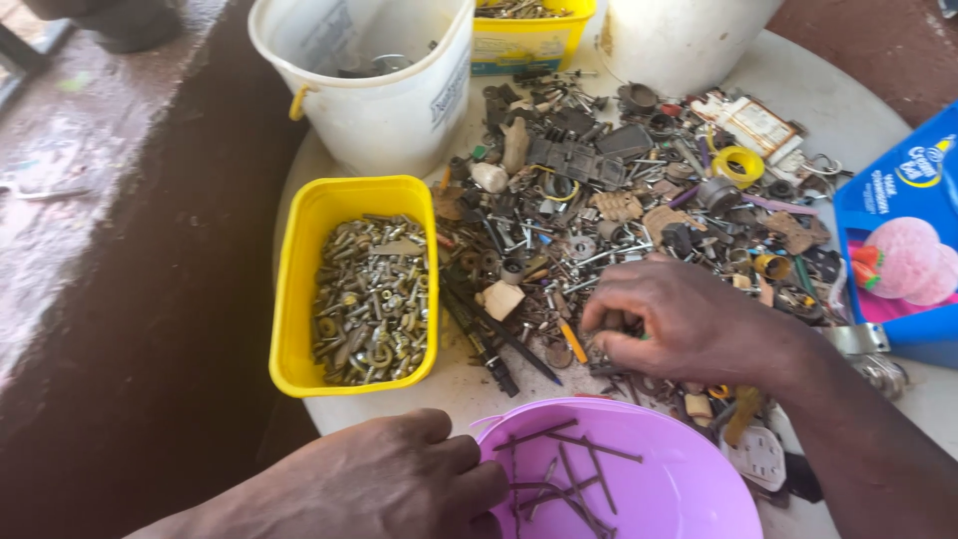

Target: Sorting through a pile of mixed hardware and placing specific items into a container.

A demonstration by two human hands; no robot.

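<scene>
My right hand [689, 324] is down in the near part of the heap of scrap hardware [619, 220] that covers the middle of the round worktop [848, 90]. Its fingers [609, 321] are curled in and pinched narrow at their tips, over small bits at the heap's near edge; whether they have closed on a piece I cannot tell, since the tips are buried among the screws.

My left hand [384, 479] rests at the near edge of the worktop, fingers folded loosely against the left rim of the pink bowl [679, 479], steadying it and holding nothing else.

The bowl sits just below my right hand, toward me, so the right hand is plainly the nearer one to both the heap and the bowl. In the bowl lie several long rusty nails [569, 469], crossed over each other, most with their long axes running slantwise from the far left rim toward the near right.

Just left of my right fingers, a long dark tool [489, 334] lies slantwise, its long axis running from the far left down to the near right. Beyond it, by the worktop's left edge, stands a yellow tub [299, 289] of bolts and nuts, and behind that a white bucket [399, 110].
</scene>
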